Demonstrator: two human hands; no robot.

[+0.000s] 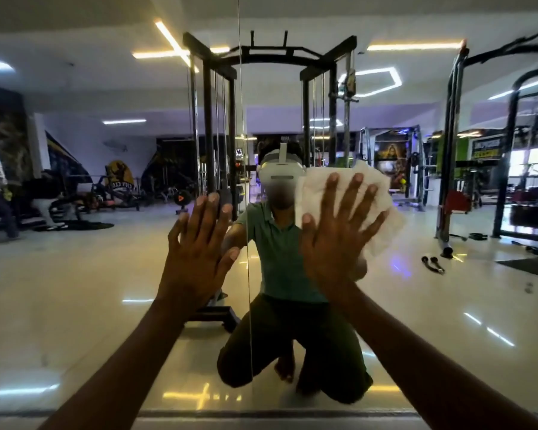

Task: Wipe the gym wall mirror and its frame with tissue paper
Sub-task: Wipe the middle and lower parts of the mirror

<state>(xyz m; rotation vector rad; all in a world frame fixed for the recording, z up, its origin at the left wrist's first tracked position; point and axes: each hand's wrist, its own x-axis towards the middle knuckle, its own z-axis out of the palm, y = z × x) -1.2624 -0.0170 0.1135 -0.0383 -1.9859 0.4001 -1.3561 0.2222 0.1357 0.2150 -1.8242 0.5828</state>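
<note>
Pressing flat against the glass, the right hand is seen right of centre in the frame with its fingers spread wide and straight, pinning a crumpled sheet of tissue paper against the mirror. The tissue paper is spread behind and above the fingers, its edges showing at the upper right of the hand. The left hand is laid open on the glass left of centre, fingers straight and splayed, holding nothing, just left of the thin vertical seam where two panes meet. A dark strip of frame is seen along the bottom edge of the picture, apparently not yet reached.

Several risks are judged from this. Prints are likely to be left on the glass by the bare left palm, so that patch would need wiping again. Since the tissue paper is only pressed and not gripped, it could slide out or bunch under a fast stroke. It could also be torn if dragged across the seam
</note>
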